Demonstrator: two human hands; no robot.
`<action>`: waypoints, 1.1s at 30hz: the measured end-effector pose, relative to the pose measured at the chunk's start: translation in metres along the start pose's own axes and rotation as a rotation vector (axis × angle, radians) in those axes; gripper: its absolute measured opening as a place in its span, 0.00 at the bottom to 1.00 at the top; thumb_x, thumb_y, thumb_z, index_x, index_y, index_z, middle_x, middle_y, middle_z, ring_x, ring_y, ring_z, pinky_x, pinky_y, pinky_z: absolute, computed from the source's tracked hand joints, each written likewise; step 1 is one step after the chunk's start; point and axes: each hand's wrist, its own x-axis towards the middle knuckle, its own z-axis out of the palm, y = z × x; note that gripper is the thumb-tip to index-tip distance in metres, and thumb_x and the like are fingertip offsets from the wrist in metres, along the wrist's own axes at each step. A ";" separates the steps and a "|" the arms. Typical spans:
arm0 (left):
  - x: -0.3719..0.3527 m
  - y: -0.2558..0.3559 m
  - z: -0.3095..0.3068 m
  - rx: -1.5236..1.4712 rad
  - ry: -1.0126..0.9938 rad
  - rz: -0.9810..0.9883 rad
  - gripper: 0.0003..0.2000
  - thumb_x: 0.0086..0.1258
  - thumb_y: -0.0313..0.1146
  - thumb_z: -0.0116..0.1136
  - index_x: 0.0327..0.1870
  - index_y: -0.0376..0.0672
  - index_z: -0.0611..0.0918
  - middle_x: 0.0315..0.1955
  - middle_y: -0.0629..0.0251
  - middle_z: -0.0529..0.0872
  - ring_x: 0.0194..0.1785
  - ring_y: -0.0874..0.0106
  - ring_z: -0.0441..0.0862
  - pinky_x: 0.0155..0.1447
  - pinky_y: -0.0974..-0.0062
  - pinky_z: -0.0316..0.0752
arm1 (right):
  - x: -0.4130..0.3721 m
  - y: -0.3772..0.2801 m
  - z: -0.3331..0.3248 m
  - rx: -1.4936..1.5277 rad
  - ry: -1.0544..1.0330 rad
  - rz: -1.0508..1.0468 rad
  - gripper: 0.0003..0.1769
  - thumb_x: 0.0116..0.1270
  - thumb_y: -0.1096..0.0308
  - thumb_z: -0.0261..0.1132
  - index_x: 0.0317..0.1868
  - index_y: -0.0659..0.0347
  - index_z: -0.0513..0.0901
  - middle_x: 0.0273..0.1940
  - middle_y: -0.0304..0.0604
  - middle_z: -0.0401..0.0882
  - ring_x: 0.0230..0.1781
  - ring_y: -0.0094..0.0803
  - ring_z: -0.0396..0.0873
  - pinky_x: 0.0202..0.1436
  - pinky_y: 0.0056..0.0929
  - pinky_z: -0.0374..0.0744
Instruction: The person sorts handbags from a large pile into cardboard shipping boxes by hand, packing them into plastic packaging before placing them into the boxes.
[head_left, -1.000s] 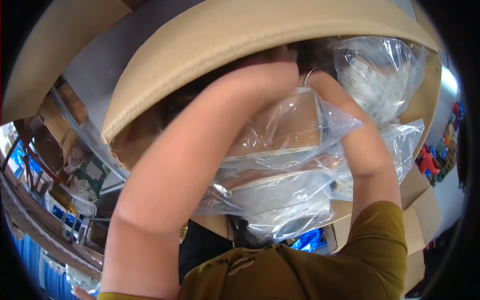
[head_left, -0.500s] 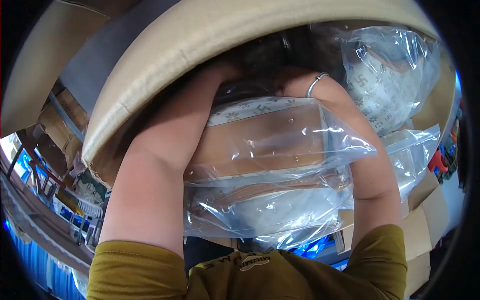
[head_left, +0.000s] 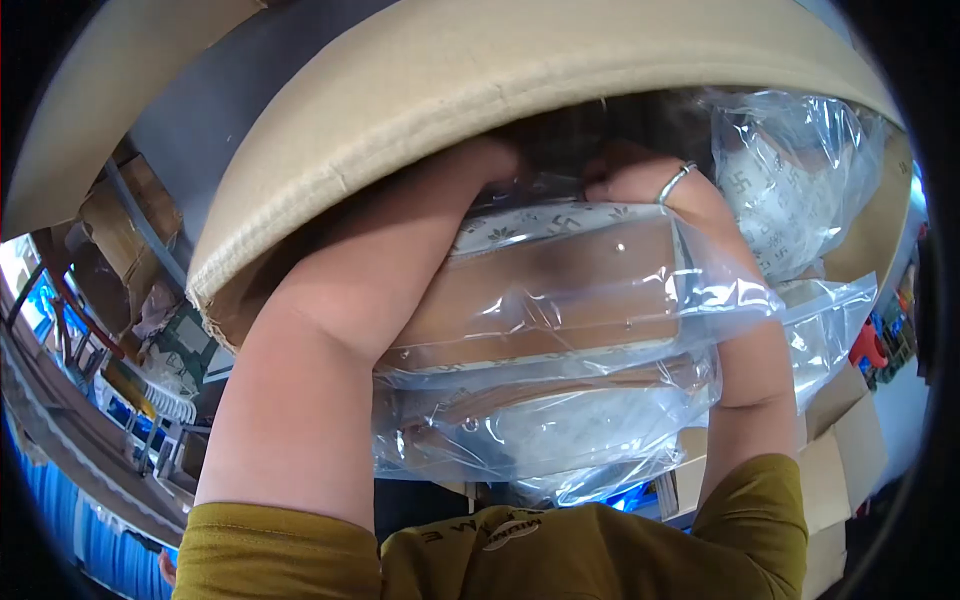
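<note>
Both my arms reach into a cardboard box (head_left: 400,105). My left hand (head_left: 495,162) is deep in shadow beyond the upper edge of a plastic-wrapped handbag (head_left: 550,290), its fingers hidden. On the right wrist is a silver bracelet (head_left: 676,183). My right hand (head_left: 630,178) is bent inward at the bag's far edge, its fingers looking curled; what they hold is too dark to make out. The handbag has a tan panel and a white patterned strip. Nearer my body lies another plastic-wrapped bag (head_left: 570,430).
More clear-wrapped patterned bags (head_left: 770,195) stand in the box's right side. An open carton flap (head_left: 835,470) sticks out at the lower right. To the left are cardboard pieces (head_left: 130,235), a white brush-like item (head_left: 168,402) and blue material (head_left: 80,540).
The view has shifted slightly, so the box edge, bags and arms appear a little lower and farther right. Both hands stay close together beyond the wrapped handbag.
</note>
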 end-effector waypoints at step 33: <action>-0.208 0.103 0.028 0.418 0.842 -0.076 0.40 0.50 0.56 0.59 0.67 0.68 0.56 0.70 0.66 0.46 0.72 0.59 0.39 0.63 0.37 0.45 | -0.272 -0.035 0.136 -0.044 1.467 0.260 0.36 0.54 0.62 0.67 0.62 0.62 0.64 0.58 0.50 0.68 0.59 0.48 0.63 0.64 0.42 0.57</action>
